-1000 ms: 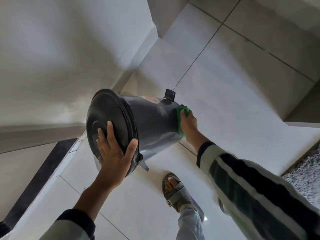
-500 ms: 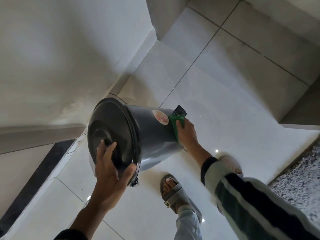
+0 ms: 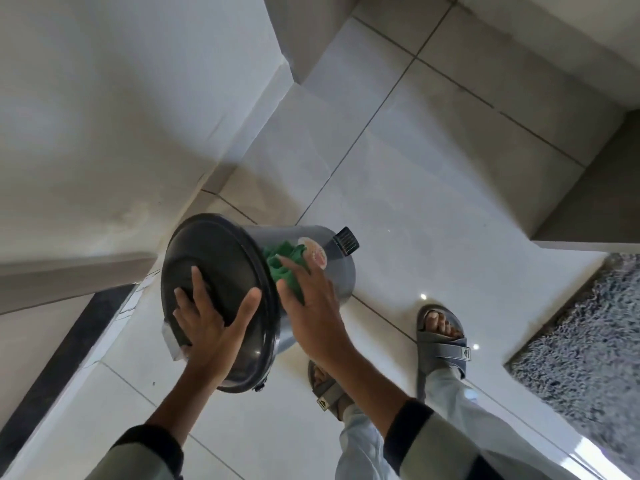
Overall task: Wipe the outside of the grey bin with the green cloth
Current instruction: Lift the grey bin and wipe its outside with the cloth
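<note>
The grey bin [image 3: 334, 271] is tipped toward me, its dark round lid [image 3: 221, 271] facing up and a black pedal [image 3: 346, 240] at its far end. My left hand [image 3: 211, 323] is spread flat on the lid and holds the bin tilted. My right hand [image 3: 311, 306] presses the crumpled green cloth [image 3: 285, 263] against the bin's side just below the lid rim, beside a round sticker [image 3: 315, 254]. A scrap of white liner [image 3: 171, 337] sticks out under the lid's left edge.
White wall [image 3: 121, 116] stands close on the left, with a corner behind the bin. Pale floor tiles [image 3: 433, 174] spread around. My sandalled feet [image 3: 441, 336] stand right of the bin. A grey shaggy mat [image 3: 585, 358] lies at the right.
My right hand slid the green cloth from the bin's lower end up its side to just under the lid rim. The bin rotated, and the sticker now faces up.
</note>
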